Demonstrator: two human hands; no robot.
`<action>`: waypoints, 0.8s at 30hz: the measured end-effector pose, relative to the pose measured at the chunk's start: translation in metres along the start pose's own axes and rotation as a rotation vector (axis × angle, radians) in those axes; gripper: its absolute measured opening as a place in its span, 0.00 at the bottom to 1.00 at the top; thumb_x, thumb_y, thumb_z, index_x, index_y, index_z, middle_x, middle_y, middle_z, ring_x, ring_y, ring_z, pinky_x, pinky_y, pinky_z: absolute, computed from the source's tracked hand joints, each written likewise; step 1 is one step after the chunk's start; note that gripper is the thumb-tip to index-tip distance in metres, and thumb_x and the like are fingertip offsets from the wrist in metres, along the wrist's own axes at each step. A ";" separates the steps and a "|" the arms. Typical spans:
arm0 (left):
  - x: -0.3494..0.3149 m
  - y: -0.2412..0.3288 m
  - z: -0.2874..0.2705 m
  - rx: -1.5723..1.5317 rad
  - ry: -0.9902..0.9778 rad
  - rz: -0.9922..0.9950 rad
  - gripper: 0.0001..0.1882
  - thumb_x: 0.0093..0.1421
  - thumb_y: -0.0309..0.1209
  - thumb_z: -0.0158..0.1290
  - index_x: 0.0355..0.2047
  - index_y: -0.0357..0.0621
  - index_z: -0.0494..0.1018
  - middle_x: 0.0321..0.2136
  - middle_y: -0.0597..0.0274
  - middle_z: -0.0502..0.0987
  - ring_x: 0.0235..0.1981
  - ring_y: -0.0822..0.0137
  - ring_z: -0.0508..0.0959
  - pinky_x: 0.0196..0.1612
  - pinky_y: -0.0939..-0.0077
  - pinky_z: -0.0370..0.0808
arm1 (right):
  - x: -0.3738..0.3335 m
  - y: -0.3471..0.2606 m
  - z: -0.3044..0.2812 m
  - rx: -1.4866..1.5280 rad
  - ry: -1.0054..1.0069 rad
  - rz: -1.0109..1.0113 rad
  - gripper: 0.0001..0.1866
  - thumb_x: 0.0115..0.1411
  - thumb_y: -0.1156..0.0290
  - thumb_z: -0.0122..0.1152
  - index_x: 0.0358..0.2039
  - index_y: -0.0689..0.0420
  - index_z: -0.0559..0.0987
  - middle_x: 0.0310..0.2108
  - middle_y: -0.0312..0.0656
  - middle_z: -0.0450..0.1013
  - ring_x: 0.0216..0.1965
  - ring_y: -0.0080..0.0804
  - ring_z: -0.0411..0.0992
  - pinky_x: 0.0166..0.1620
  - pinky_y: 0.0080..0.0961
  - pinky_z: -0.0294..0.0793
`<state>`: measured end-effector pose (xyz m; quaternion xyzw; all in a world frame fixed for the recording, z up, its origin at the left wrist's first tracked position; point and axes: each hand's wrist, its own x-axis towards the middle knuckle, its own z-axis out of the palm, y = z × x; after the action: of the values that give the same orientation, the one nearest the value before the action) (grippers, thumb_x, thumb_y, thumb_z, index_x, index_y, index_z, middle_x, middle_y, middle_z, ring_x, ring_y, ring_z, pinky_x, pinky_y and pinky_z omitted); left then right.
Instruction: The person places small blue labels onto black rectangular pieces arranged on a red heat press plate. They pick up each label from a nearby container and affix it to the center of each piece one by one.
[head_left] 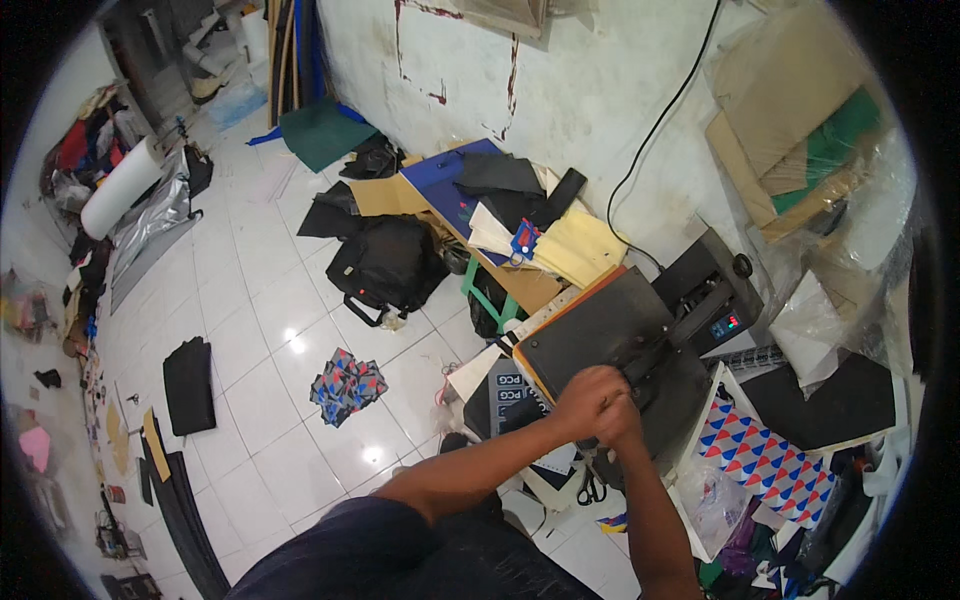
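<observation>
A black heat press [590, 325] with a flat upper plate and a lit control box [712, 290] stands on the worktable at right. My left hand [585, 393] and my right hand [617, 418] are together at its front edge, both closed around its lever handle. The fingers cover most of that handle. What lies beneath the plate cannot be seen. Right of the press is a sheet with red, blue and grey shapes [765, 465]. Black-handled scissors [592, 487] lie just below my hands.
A pile of similarly patterned pieces [348, 386] lies on the tiled floor, near a black bag [385, 262] and folded black fabric [189, 386]. Yellow cloth [582, 247] sits behind the press. A black cable [655, 130] runs down the wall. Plastic-wrapped boards [790, 110] lean at right.
</observation>
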<state>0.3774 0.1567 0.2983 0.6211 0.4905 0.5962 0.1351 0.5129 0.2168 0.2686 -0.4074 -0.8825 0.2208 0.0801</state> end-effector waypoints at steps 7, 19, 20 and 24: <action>-0.242 0.012 -0.102 0.299 0.006 -0.525 0.09 0.53 0.31 0.55 0.33 0.40 0.73 0.32 0.51 0.73 0.38 0.52 0.74 0.41 0.63 0.71 | -0.008 -0.053 -0.044 0.079 -0.114 0.262 0.31 0.46 0.46 0.63 0.38 0.63 0.77 0.39 0.59 0.74 0.43 0.55 0.73 0.47 0.42 0.70; -0.656 0.037 -0.178 0.598 -0.946 -1.340 0.19 0.51 0.37 0.52 0.39 0.38 0.77 0.37 0.46 0.78 0.38 0.47 0.78 0.41 0.61 0.75 | -0.014 -0.032 -0.037 0.098 -0.087 0.081 0.36 0.47 0.45 0.60 0.46 0.65 0.73 0.43 0.58 0.73 0.47 0.53 0.71 0.49 0.42 0.69; -0.648 0.027 -0.176 0.604 -1.074 -1.058 0.19 0.51 0.38 0.51 0.37 0.36 0.77 0.36 0.45 0.79 0.36 0.47 0.78 0.40 0.61 0.75 | -0.011 -0.029 -0.035 0.067 -0.100 0.056 0.36 0.48 0.46 0.60 0.46 0.65 0.72 0.44 0.58 0.73 0.47 0.53 0.71 0.50 0.42 0.69; -0.509 0.037 -0.132 0.293 -0.102 -1.467 0.18 0.52 0.39 0.52 0.35 0.35 0.78 0.29 0.46 0.79 0.31 0.56 0.79 0.35 0.63 0.74 | -0.014 -0.033 -0.043 -0.148 -0.186 0.088 0.35 0.51 0.47 0.58 0.48 0.66 0.69 0.45 0.58 0.72 0.48 0.52 0.71 0.51 0.43 0.68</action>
<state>0.3768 -0.3080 0.0497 0.1732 0.8461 0.2522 0.4365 0.5133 0.2013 0.3221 -0.4284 -0.8812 0.1953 -0.0424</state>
